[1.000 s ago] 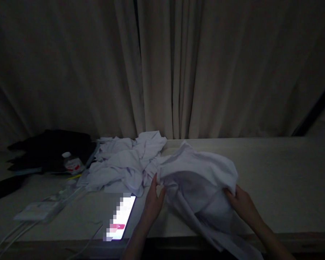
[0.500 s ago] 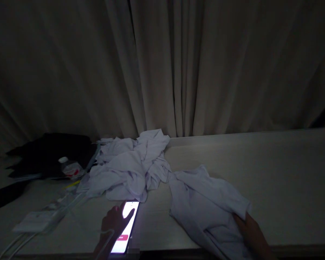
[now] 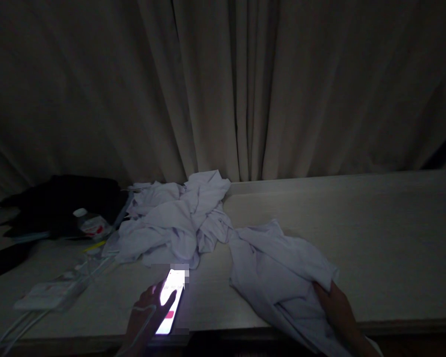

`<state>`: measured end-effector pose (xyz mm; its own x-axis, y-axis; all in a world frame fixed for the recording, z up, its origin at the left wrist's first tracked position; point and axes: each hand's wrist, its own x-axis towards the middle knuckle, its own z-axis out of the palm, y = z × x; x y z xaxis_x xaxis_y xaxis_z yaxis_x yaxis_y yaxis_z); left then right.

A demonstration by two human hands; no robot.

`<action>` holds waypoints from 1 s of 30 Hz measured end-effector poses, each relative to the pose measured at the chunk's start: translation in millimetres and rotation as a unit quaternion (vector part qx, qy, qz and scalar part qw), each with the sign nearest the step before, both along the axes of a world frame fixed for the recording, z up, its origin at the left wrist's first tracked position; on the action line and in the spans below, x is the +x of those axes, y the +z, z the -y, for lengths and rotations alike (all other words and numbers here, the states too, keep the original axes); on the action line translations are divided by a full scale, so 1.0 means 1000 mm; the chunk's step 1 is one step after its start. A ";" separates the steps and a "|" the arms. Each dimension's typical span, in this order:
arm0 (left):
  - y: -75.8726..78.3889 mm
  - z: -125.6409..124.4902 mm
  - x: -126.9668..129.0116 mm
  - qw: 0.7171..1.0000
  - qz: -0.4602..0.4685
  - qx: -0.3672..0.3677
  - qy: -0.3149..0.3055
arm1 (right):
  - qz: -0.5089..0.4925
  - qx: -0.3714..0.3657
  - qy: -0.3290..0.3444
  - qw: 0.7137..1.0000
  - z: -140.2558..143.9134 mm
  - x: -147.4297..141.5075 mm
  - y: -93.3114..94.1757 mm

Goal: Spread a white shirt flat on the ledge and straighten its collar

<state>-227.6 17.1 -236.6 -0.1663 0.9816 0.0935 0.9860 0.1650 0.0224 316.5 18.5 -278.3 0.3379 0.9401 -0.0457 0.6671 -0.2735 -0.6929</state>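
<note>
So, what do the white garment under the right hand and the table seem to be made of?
The white garment looks like thin woven cloth, probably cotton: it lies limp, in soft creases, with a matte surface. The table seems to be pale wood or wood-look laminate: faint grain lines show, with a dull finish. The dim light leaves both uncertain.

Only 2 bare hands and forearms of the person show, at the bottom edge of the frame in dim light. The left hand (image 3: 148, 310), at lower left of centre, has no glove or ring that can be made out. The right hand (image 3: 336, 310), at lower right, shows a bare wrist without sleeve or watch.
</note>
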 end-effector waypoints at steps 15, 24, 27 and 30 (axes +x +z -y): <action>-0.001 -0.004 0.018 0.999 -0.006 -0.020 0.034 | 0.049 0.020 -0.011 0.999 0.003 -0.005 -0.002; 0.006 -0.019 0.030 0.999 -0.033 -0.032 -0.001 | 0.063 0.009 -0.024 0.998 0.002 -0.005 -0.007; 0.006 -0.021 0.025 0.999 -0.033 -0.011 -0.001 | 0.064 0.014 -0.020 0.998 0.002 -0.005 -0.007; 0.002 -0.019 0.012 0.999 -0.019 0.041 0.008 | 0.060 0.021 -0.019 0.998 0.003 -0.005 -0.007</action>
<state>-215.2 36.4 -234.3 -0.1762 0.9676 0.1808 0.9838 0.1793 -0.0005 311.8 15.6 -285.5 0.3738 0.9268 0.0368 0.7356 -0.2721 -0.6204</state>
